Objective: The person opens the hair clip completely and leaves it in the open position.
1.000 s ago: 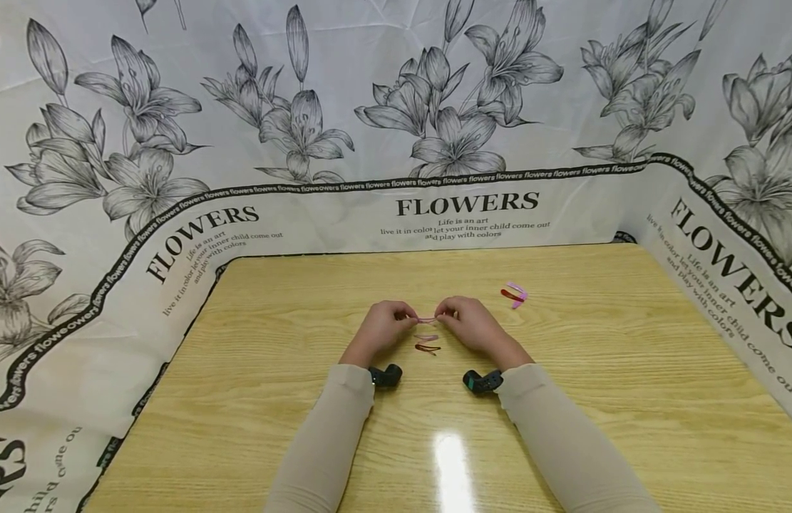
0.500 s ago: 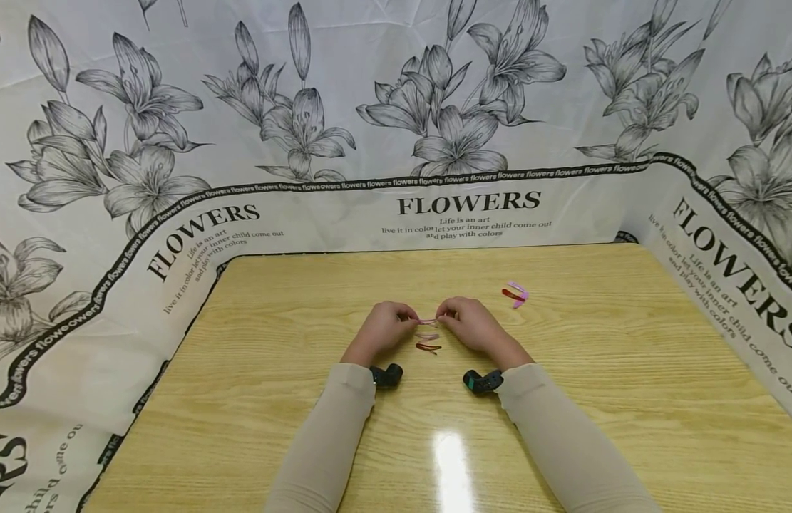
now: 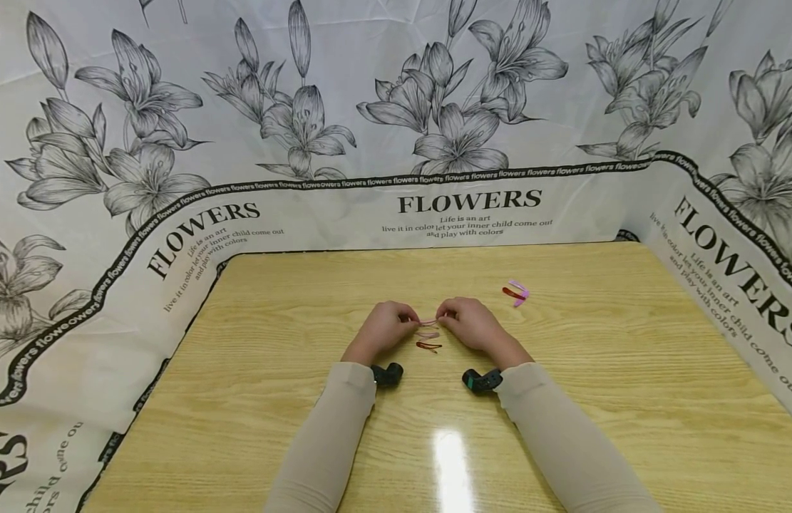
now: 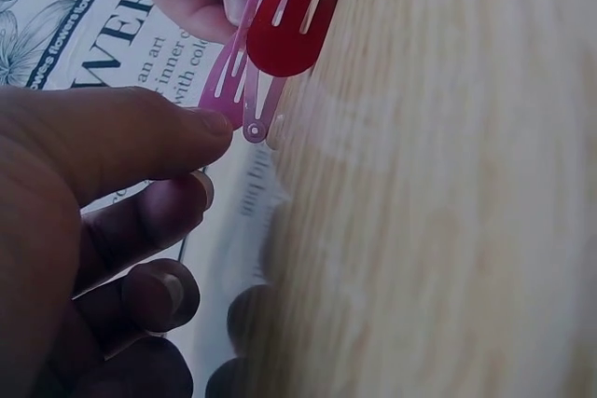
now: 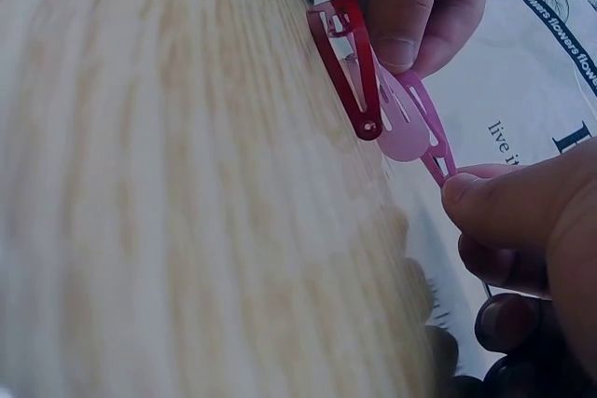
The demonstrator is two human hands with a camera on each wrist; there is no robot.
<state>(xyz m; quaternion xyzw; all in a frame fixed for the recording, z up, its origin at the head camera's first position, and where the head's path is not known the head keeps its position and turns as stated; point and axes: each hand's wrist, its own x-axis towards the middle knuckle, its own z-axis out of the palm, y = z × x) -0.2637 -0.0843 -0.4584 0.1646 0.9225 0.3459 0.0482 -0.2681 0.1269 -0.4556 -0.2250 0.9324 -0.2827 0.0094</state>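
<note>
Centrally (head view), L hand point(image 3: 384, 330) & R hand point(image 3: 474, 325) pinch opp. ends of pink clip point(image 3: 428, 323), fingertips nearly together; pale clip point(image 3: 429, 335), then red clip point(image 3: 429, 345), at its 6 o'clock; clip cluster point(image 3: 515, 293), approx. 2 o'clock. L-wrist view: pinch at pink clip's 7 o'clock end. R-wrist view: at 5 o'clock end.

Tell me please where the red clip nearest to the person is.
In the head view, the red clip rests on the table between left hand and right hand, just below the pale pink clip.

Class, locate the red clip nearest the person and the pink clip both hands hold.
Red clip point(image 4: 288, 41): left wrist view, on its rounded end.
Held pink clip point(image 5: 434, 119): right wrist view, slim side.
</note>
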